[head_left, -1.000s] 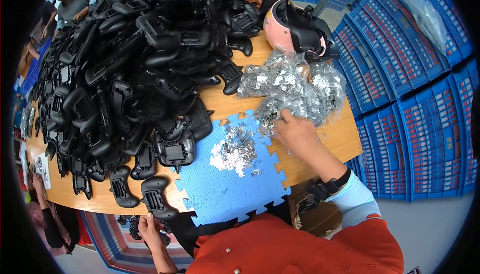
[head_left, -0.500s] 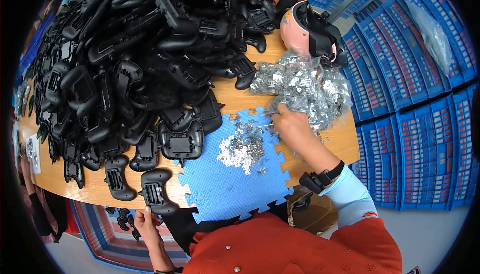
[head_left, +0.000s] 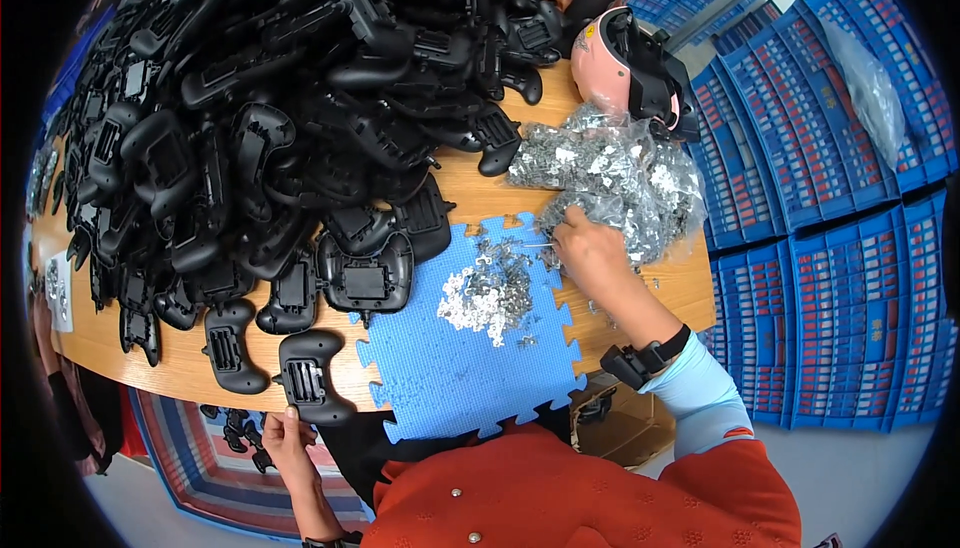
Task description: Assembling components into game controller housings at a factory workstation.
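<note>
At the table's front edge my left hand (head_left: 288, 440) is closed, thumb and fingers pinching the near end of a black game controller shell (head_left: 318, 378). The shell lies with its open battery bay facing up. My right hand (head_left: 592, 251) is closed around a thin, light-coloured metal tool (head_left: 538, 245); most of the tool is hidden in the fingers. The tool's tip is over the far right side of a heap of small silver metal pieces (head_left: 485, 298). That heap rests on a blue foam mat (head_left: 450, 378) with jigsaw edges.
A tall pile of black controller shells (head_left: 270, 138) covers the left and back of the wooden table (head_left: 170, 373). Clear bags of metal pieces (head_left: 610, 173) lie beyond my right hand, near a pink helmet (head_left: 602, 63). Blue crates (head_left: 840, 318) stand at right.
The whole view has shifted slightly. Both hands keep nearly the same places: the left at the shell's end, the right with the tool at the metal heap.
</note>
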Demonstrator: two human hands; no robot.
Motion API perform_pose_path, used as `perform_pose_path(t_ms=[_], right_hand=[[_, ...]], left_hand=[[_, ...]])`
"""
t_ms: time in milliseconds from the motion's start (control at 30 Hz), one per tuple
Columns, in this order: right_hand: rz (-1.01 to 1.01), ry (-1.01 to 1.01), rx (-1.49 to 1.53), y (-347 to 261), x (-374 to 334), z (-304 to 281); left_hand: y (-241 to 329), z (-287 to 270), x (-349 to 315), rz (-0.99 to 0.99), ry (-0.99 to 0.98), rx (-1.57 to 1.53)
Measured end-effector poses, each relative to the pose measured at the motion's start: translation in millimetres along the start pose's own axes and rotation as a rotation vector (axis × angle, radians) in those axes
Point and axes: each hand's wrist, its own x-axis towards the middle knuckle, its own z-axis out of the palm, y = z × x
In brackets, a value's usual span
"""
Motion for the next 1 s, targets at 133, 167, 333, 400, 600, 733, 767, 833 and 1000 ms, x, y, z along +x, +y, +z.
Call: perform_pose_path(t_ms=[133, 167, 333, 400, 600, 733, 767, 833, 1000], right_hand=[[0.047, 0.031, 0.069, -1, -1, -5], [0.088, 0.019, 0.111, -2, -1, -7], [0.165, -0.007, 0.256, -3, 0, -20], [0.188, -0.025, 0.349, -3, -1, -26], [0.115, 0.074, 0.432, -2, -2, -29], [0.095, 0.048, 0.260, -1, -5, -19], [0.075, 0.031, 0.180, -1, -4, -17], [0.053, 0.013, 0.101, -4, -3, -14], [0.084, -0.036, -0.047, -10, 5, -9]], left_hand=[[4, 2, 0, 0.000, -0.002, 0.033], [3, 2, 0, -0.001, -0.002, 0.032], [0, 0, 0, -0.006, 0.003, 0.026], [0, 0, 0, -0.010, 0.005, 0.027], [1, 1, 0, -0.027, 0.006, 0.016], [1, 1, 1, -0.036, 0.008, 0.000], [1, 1, 1, -0.036, 0.007, 0.000], [0, -1, 1, -0.034, -0.003, -0.012], [3, 0, 0, -0.032, -0.006, 0.009]])
